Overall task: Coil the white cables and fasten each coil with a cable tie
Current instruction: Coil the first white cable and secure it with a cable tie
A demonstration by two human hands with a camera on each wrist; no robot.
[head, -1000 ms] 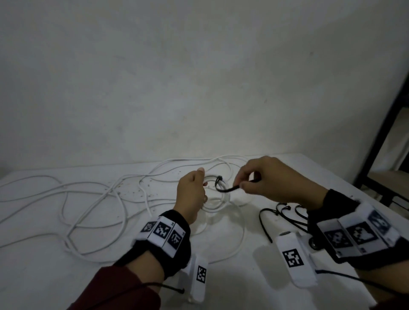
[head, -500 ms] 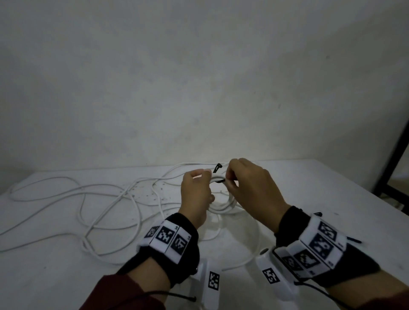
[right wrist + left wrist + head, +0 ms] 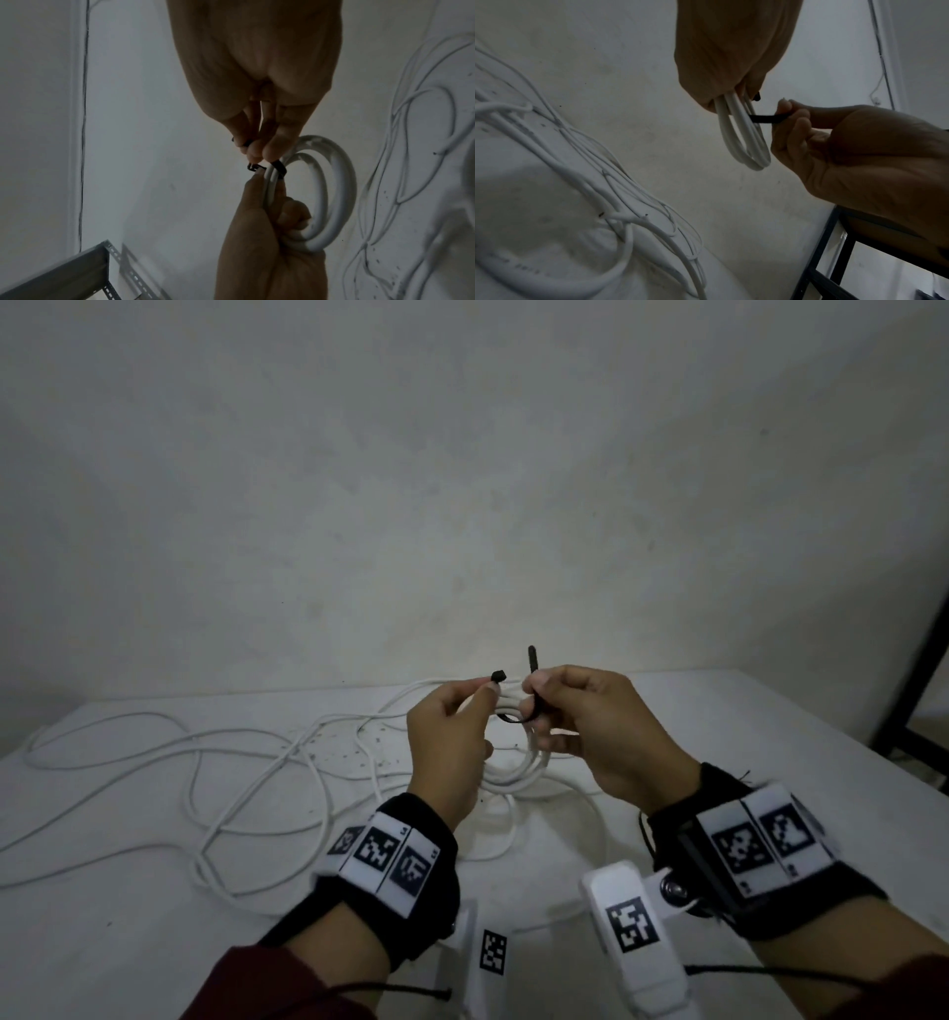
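Note:
A small coil of white cable (image 3: pixel 529 752) hangs above the table between both hands. My left hand (image 3: pixel 452 742) grips the coil (image 3: pixel 741 138) at its top, and the black head of a cable tie (image 3: pixel 498 676) pokes out by its fingertips. My right hand (image 3: pixel 580 711) pinches the black cable tie (image 3: pixel 534 695), whose tail sticks upward. In the right wrist view the cable tie (image 3: pixel 279 167) loops around the coil (image 3: pixel 331 192) strands. The left wrist view shows the tie's strap (image 3: pixel 767 118) running from the coil into my right hand's fingers (image 3: pixel 790 113).
Long loose white cable (image 3: pixel 205 762) sprawls in loops over the left half of the white table (image 3: pixel 744 726). A plain wall stands right behind. A black metal frame (image 3: pixel 919 670) stands at the table's right edge.
Both hands have risen slightly with the coil. The right hand has brought the tie around the coil, and its tail now points up beside the tie's head.

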